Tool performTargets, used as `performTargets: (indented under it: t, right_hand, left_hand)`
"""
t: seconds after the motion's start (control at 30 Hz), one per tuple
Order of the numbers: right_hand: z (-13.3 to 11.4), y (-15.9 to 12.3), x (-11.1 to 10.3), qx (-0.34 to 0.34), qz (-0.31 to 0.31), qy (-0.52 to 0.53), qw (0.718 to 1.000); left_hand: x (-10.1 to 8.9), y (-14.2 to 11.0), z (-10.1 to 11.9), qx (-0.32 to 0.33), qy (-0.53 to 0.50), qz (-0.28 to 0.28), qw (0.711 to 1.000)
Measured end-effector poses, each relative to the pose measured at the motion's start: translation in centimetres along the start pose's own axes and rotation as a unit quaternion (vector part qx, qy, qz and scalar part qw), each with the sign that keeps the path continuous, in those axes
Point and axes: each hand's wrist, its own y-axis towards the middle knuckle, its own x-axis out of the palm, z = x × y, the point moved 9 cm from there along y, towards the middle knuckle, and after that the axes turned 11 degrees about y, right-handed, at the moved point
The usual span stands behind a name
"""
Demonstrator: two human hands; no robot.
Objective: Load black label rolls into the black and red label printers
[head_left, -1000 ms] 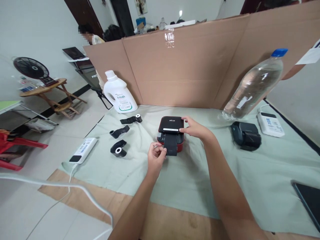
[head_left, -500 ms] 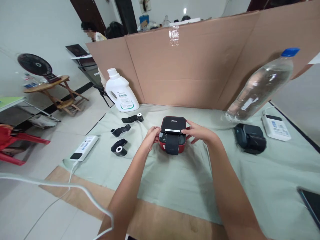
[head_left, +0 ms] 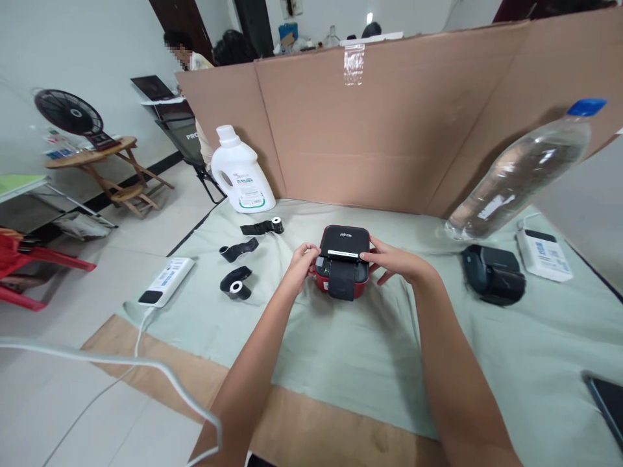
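Observation:
A small red and black label printer (head_left: 343, 243) stands on the green cloth in front of me, with a black paper strip (head_left: 341, 280) hanging over its front. My left hand (head_left: 302, 266) grips the printer's left side, its fingers bent at the lid edge. On the opposite side, my right hand (head_left: 392, 258) has its thumb and fingers on the right edge of the lid. Some of the fingertips are hidden behind the casing. To the left lie three partly unrolled black paper rolls: a far roll (head_left: 277, 225), a middle roll (head_left: 238, 250) and a near roll (head_left: 238, 290).
A white jug (head_left: 246, 178) and a large water bottle (head_left: 520, 175) stand before a cardboard screen (head_left: 350, 130). On the right are a black device (head_left: 494, 274), a white power bank (head_left: 544, 254) and a phone (head_left: 606, 395). Another white power bank (head_left: 167, 282) with a cable lies left.
The whole view has shifted slightly, so things appear a little further right. Both hands stay at the printer's sides, and its lid looks the same.

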Motion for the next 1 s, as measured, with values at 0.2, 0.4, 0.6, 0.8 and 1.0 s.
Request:
performTargets:
  t: [0.2, 0.4, 0.6, 0.8, 1.0]
  right_hand:
    - [0.1, 0.1, -0.3, 0.001, 0.012, 0.013, 1.000]
    - [0.5, 0.7, -0.2, 0.007, 0.011, 0.027, 1.000]
    - [0.5, 0.7, -0.2, -0.001, 0.013, 0.031, 0.999]
    - [1.0, 1.1, -1.3, -0.007, 0.034, 0.002, 0.999]
    - [2.8, 3.8, -5.5, -0.110, 0.282, 0.037, 0.952]
  left_hand:
    - [0.2, 0.2, -0.2, 0.003, -0.020, -0.015, 1.000]
    - [0.1, 0.6, -0.4, 0.005, 0.010, -0.012, 1.000]
    - [0.1, 0.6, -0.7, 0.000, 0.001, -0.014, 1.000]
    - [-0.9, 0.8, 0.0, 0.032, 0.042, 0.012, 0.999]
    - [-6.4, 2.2, 3.0, 0.126, 0.195, 0.170, 0.958]
